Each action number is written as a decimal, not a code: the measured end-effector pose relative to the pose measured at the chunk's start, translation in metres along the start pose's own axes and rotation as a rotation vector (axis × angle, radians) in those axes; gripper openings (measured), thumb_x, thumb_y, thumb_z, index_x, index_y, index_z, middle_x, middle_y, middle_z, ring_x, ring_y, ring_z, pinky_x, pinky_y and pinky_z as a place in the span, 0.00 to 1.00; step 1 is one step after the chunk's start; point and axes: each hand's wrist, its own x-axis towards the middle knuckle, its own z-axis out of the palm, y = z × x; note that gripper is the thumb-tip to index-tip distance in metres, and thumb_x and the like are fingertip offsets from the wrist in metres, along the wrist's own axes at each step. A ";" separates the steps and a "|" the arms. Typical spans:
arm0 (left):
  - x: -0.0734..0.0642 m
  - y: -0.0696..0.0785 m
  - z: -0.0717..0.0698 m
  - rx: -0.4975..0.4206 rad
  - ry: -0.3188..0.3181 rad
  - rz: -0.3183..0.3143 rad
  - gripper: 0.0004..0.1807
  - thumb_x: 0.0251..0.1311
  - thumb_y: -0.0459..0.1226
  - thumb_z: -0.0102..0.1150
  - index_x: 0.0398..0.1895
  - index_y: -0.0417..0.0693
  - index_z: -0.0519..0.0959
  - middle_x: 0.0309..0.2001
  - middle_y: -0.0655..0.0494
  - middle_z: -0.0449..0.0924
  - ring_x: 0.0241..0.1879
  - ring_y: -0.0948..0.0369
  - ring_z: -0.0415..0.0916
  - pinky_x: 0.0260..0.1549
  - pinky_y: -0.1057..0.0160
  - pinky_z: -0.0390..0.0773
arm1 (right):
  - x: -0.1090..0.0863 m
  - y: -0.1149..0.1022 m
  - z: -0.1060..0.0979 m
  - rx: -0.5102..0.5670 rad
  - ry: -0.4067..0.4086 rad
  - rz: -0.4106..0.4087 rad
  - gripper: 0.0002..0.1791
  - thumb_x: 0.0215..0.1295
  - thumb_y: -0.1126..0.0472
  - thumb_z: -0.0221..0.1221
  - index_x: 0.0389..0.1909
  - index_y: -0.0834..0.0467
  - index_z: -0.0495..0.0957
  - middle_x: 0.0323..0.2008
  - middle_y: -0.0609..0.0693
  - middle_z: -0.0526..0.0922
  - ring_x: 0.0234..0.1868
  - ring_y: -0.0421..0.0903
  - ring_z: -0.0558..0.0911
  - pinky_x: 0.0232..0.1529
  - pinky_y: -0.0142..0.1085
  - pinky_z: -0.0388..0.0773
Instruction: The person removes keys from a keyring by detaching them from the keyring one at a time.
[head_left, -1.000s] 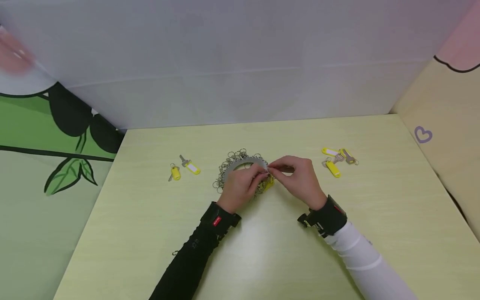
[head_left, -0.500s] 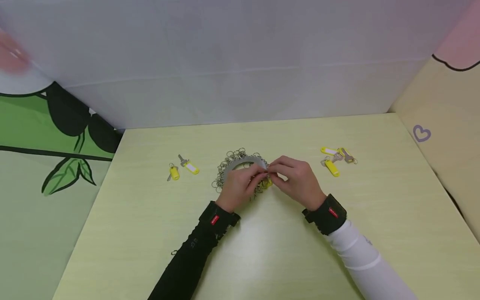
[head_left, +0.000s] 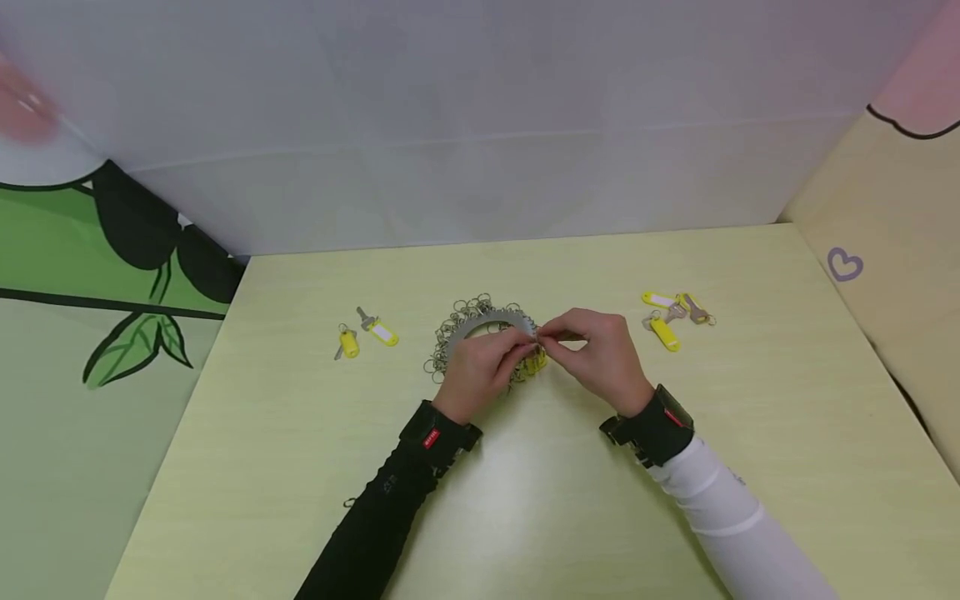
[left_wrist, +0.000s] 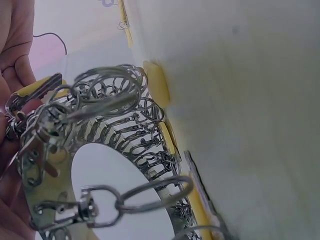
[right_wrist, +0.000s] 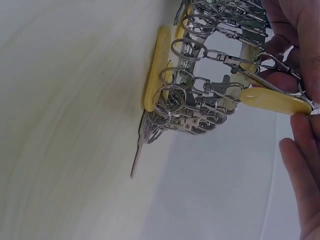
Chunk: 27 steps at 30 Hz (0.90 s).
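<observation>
A large flat metal key hoop [head_left: 491,317] lies at mid-table, its edge crowded with snap clips [right_wrist: 210,87] and split rings [left_wrist: 157,195]. My left hand [head_left: 483,367] grips the hoop's near right side, thumb and fingers bent over the rim. Beside it my right hand [head_left: 596,354] pinches the ring end of a yellow key tag [right_wrist: 275,101] by the same part of the rim, fingertips almost meeting those of the left. A key [left_wrist: 37,92] hangs with that tag. Other yellow tags [right_wrist: 158,67] with keys hang from the hoop down to the table. Fingers partly hide the pinched ring.
Two yellow-tagged keys [head_left: 367,330] lie left of the hoop. Several more tagged keys [head_left: 671,319] lie in a small group to the right. A pale wall [head_left: 480,192] rises behind the table [head_left: 525,517], with printed panels at both sides.
My right wrist turned inward, with the fingers bunched, then turned back to a pinch by the rim. My left hand and the hoop stay almost in place.
</observation>
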 end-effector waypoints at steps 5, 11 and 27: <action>0.000 -0.001 0.001 -0.031 0.006 0.001 0.05 0.65 0.33 0.69 0.42 0.44 0.84 0.34 0.55 0.89 0.29 0.64 0.85 0.30 0.67 0.81 | 0.000 0.000 0.000 -0.040 0.001 -0.028 0.09 0.56 0.73 0.73 0.35 0.59 0.89 0.33 0.50 0.90 0.35 0.45 0.90 0.38 0.40 0.87; 0.000 -0.002 0.000 -0.061 0.003 0.003 0.05 0.65 0.32 0.69 0.42 0.44 0.85 0.33 0.55 0.89 0.29 0.65 0.84 0.30 0.68 0.81 | 0.000 0.000 -0.002 -0.052 -0.036 -0.022 0.08 0.57 0.73 0.71 0.34 0.58 0.87 0.32 0.48 0.89 0.33 0.43 0.89 0.37 0.40 0.87; 0.001 0.000 0.000 -0.067 -0.004 0.007 0.03 0.66 0.31 0.68 0.40 0.44 0.84 0.31 0.55 0.88 0.27 0.66 0.83 0.28 0.69 0.79 | 0.003 0.002 -0.005 0.008 -0.161 0.063 0.06 0.60 0.72 0.69 0.35 0.58 0.86 0.33 0.50 0.89 0.32 0.40 0.89 0.36 0.34 0.86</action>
